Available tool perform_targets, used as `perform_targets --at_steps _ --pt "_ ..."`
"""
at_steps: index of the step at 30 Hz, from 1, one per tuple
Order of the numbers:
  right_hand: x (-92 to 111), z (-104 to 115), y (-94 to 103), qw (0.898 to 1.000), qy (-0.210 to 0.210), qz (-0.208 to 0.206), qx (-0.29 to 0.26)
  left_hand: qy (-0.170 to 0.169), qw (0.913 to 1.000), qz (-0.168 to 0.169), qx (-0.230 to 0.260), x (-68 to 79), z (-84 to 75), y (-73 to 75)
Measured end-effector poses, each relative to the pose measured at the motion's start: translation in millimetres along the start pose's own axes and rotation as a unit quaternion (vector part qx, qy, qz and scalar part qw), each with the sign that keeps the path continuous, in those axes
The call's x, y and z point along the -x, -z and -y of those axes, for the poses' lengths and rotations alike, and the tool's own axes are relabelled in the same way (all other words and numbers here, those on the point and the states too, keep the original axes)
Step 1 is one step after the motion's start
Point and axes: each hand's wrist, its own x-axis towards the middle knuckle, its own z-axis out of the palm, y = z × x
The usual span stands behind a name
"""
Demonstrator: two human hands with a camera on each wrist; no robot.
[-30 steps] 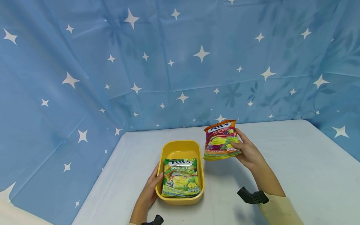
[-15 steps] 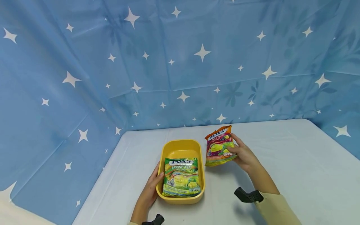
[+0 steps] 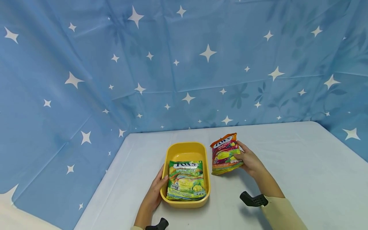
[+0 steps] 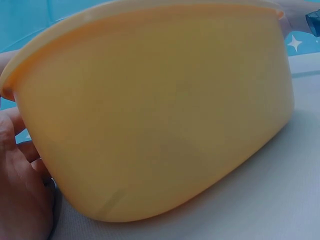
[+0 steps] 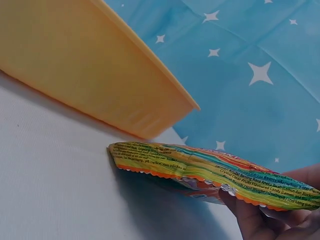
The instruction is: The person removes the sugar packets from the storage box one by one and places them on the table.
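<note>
a blue, star-printed cloth (image 3: 189,73) hangs behind a white table (image 3: 310,166).

The yellow rounded-rectangular plastic tub (image 4: 160,110) looks smooth and matt outside, the rectangular green plastic-film packet (image 3: 186,182) and the rectangular red-and-orange plastic-film packet (image 3: 224,155) glossy and crinkled, the white cloth table covering (image 3: 304,166) matt and fine-grained, and the blue star-printed cloth backdrop (image 3: 161,70) creased.
</note>
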Motion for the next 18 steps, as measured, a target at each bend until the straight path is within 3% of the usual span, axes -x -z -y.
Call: perform_targets --at_steps 18 --pt "-3.0 -9.6 11.7 0.998 -0.017 -0.016 0.066 0.006 1.0000 -0.004 0.002 -0.2 1.5 -0.2"
